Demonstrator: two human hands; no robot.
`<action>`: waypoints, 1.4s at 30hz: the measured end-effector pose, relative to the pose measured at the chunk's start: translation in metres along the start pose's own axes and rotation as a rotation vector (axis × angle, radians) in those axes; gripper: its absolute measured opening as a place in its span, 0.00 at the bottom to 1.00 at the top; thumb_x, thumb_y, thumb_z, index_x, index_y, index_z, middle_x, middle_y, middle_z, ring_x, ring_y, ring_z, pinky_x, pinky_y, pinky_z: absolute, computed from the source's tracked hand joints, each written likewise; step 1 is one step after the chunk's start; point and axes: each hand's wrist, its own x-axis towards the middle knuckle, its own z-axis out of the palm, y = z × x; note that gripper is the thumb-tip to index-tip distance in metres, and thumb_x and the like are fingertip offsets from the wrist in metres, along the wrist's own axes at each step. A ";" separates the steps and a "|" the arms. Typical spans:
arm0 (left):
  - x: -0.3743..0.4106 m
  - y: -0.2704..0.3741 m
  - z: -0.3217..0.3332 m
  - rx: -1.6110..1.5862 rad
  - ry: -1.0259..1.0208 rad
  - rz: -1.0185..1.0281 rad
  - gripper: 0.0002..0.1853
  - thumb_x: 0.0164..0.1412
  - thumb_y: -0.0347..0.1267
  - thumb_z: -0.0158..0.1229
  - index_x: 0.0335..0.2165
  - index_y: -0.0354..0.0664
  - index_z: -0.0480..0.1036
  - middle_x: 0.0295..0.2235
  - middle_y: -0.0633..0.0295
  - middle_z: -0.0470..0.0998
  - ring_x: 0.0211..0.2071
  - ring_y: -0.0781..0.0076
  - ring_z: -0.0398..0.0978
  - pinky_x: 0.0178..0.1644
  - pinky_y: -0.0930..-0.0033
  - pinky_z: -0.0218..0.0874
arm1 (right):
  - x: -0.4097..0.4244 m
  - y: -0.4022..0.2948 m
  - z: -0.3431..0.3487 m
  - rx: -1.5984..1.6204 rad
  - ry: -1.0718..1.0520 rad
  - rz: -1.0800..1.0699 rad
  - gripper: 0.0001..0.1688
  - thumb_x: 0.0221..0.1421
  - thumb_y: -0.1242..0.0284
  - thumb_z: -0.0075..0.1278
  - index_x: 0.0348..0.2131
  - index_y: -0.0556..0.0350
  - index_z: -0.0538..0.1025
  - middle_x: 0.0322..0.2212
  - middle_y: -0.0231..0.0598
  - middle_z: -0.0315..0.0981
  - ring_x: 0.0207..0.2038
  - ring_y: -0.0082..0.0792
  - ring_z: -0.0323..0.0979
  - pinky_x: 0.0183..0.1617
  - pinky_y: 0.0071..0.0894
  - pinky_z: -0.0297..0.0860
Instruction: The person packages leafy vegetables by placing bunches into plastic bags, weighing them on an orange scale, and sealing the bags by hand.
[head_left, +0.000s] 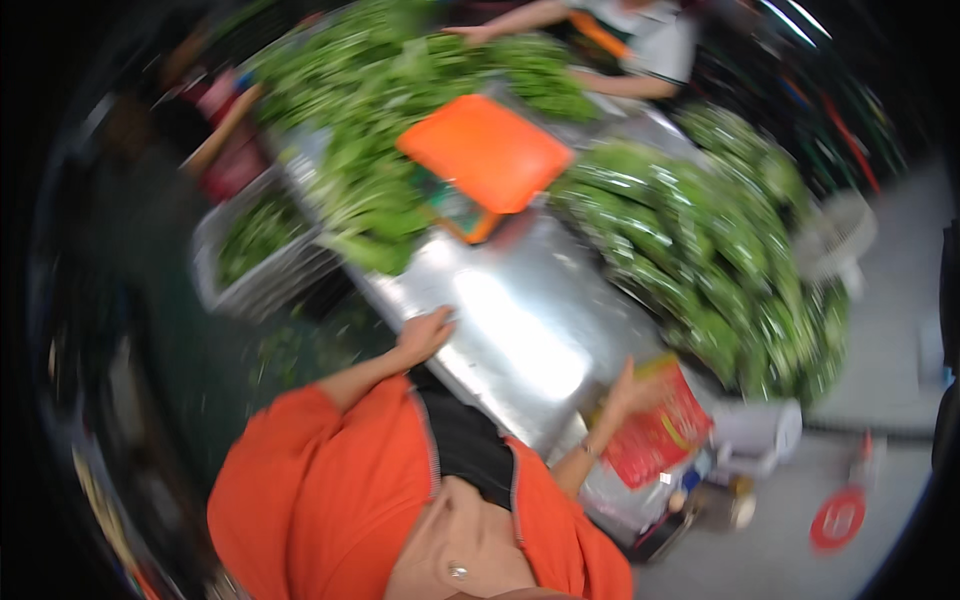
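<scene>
My left hand (424, 337) rests at the near left edge of a shiny metal table (517, 315), with its fingers over the top and nothing visible in them. My right hand (634, 391) lies over a red and yellow printed packet (660, 435) at the table's right end. Blur hides whether its fingers grip the packet. Ahead of my hands, an orange plastic tray or basin (487, 150) sits over an orange-rimmed object (461, 214), possibly a scale. Loose leafy greens (375, 180) cover the far left of the table.
Plastic-wrapped greens (690, 247) are piled on the right, beside a white fan (836, 232). A pale crate (259, 289) of greens stands left of the table. Two people work across it, one in a white shirt (660, 45). Clear plastic (626, 499) lies below the packet.
</scene>
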 end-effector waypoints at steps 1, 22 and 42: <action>-0.003 -0.003 0.003 0.007 -0.009 -0.043 0.16 0.56 0.42 0.47 0.41 0.48 0.65 0.22 0.53 0.74 0.25 0.49 0.72 0.29 0.51 0.62 | -0.017 0.008 0.005 0.039 0.006 -0.092 0.54 0.42 0.54 0.56 0.58 0.61 0.48 0.52 0.62 0.52 0.54 0.61 0.52 0.55 0.53 0.53; 0.042 -0.091 -0.141 -0.486 0.583 -0.054 0.13 0.53 0.30 0.52 0.38 0.36 0.69 0.24 0.55 0.72 0.25 0.72 0.70 0.31 0.71 0.62 | -0.125 -0.227 -0.100 1.153 -0.836 -0.327 0.16 0.56 0.74 0.44 0.43 0.66 0.70 0.39 0.42 0.69 0.39 0.29 0.69 0.38 0.25 0.68; 0.236 -0.364 -0.275 -0.552 -0.214 -0.273 0.45 0.35 0.50 0.68 0.43 0.25 0.61 0.26 0.53 0.70 0.21 0.73 0.65 0.21 0.71 0.58 | -0.256 -0.553 -0.086 0.899 -1.083 -0.522 0.18 0.54 0.63 0.48 0.29 0.64 0.72 0.29 0.47 0.72 0.25 0.28 0.71 0.28 0.27 0.66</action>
